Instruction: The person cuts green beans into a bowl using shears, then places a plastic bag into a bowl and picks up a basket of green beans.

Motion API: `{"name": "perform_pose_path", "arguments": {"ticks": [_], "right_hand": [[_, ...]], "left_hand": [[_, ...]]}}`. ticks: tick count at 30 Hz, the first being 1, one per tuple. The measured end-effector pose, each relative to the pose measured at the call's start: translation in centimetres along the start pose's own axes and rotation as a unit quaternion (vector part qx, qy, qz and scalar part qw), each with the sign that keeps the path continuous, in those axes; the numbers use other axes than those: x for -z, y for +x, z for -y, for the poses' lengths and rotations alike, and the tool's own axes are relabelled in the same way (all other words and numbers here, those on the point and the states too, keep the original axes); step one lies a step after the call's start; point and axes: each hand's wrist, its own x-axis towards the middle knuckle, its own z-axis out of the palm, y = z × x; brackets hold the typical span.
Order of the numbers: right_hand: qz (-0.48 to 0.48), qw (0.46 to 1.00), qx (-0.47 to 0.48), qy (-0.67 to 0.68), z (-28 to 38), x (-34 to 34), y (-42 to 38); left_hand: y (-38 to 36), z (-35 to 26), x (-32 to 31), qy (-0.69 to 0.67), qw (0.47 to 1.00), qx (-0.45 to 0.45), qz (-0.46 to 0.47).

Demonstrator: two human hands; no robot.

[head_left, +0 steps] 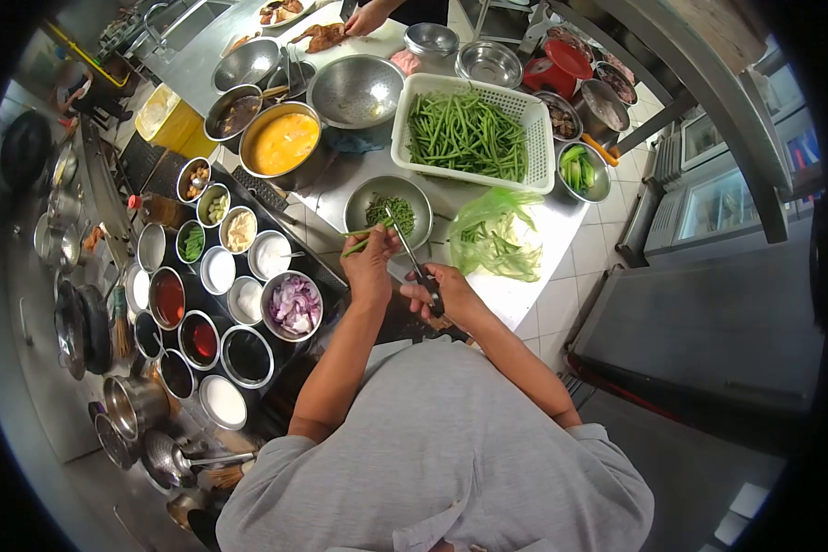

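Over the near rim of a metal bowl (361, 217), my left hand (370, 262) pinches a few green beans (354, 241). My right hand (446, 293) is wrapped round the black handle of scissors (412, 256), whose blades point up into the bowl beside my left fingertips. Small cut green pieces (391, 212) lie inside the bowl. Behind it, a white plastic basket (405, 129) holds a heap of long green beans (465, 133). A green plastic bag (474, 230) with pale green pieces in it rests to the right of the bowl.
Left of my arms stand several containers of sauces and powders, and a bowl of chopped purple onion (294, 304). A pot of orange-yellow liquid (283, 144) and an empty colander (357, 90) sit farther back. Another person's hand (366, 18) touches cooked poultry (323, 37).
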Motion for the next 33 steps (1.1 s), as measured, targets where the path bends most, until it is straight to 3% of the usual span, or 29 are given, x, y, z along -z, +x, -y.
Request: {"name": "perform_pose_path", "arguments": {"ticks": [4,6,7,9,12,16,18,19,21,23,24,26,27,29,31,33], "right_hand": [[-0.002,1.0,-0.011,0.012,-0.3,0.1,0.2],[-0.001,1.0,-0.01,0.014,-1.0,0.2,0.6],[0.004,0.999,-0.024,0.034,-1.4,0.2,0.9],[0.007,0.998,-0.037,0.055,-1.6,0.2,0.8],[0.0,0.992,-0.055,0.116,-1.6,0.4,0.5],[-0.067,0.982,-0.04,0.169,-2.1,1.8,-0.6],[-0.103,0.972,-0.017,0.21,-2.0,2.9,-1.7],[-0.11,0.972,0.007,0.207,-2.0,3.7,-2.4],[-0.141,0.958,0.058,0.242,-2.7,4.8,-3.8],[-0.167,0.947,0.081,0.262,-3.3,5.8,-5.1],[-0.187,0.936,0.103,0.28,-3.5,6.3,-5.8],[-0.211,0.932,0.094,0.281,-4.3,7.3,-7.4],[-0.228,0.918,0.102,0.309,-5.6,8.0,-7.9],[-0.276,0.906,0.121,0.299,-6.4,8.6,-9.3],[-0.31,0.891,0.128,0.307,-7.5,8.9,-10.4],[-0.34,0.876,0.129,0.317,-9.0,8.5,-11.4]], "left_hand": [[0.0,-0.1,0.0,0.026,0.999,-0.019,0.023],[-0.3,-1.1,-0.4,-0.079,0.995,0.065,-0.007],[-0.2,-0.8,-0.2,-0.079,0.995,0.065,-0.006],[0.3,0.1,0.3,-0.016,0.997,0.072,0.002],[0.5,1.0,0.7,-0.049,0.995,0.086,-0.012],[1.0,-0.3,0.4,0.013,0.996,0.084,0.019],[2.3,-1.4,-1.3,0.05,0.996,0.066,0.031],[3.8,-1.0,-2.3,0.028,0.994,-0.022,0.107],[7.1,-0.6,-6.0,-0.014,0.98,-0.093,0.178],[8.7,-5.7,-11.6,-0.174,0.955,0.056,0.236],[9.4,-6.6,-14.0,-0.175,0.953,0.057,0.241],[10.0,-7.7,-17.8,-0.19,0.909,0.297,0.222],[9.6,-6.6,-18.1,-0.189,0.907,0.297,0.23],[7.3,-2.8,-17.9,-0.013,0.938,0.134,0.319],[3.7,-1.8,-16.7,0.251,0.851,0.01,0.462],[2.9,5.2,-15.5,0.422,0.732,-0.17,0.507]]}}
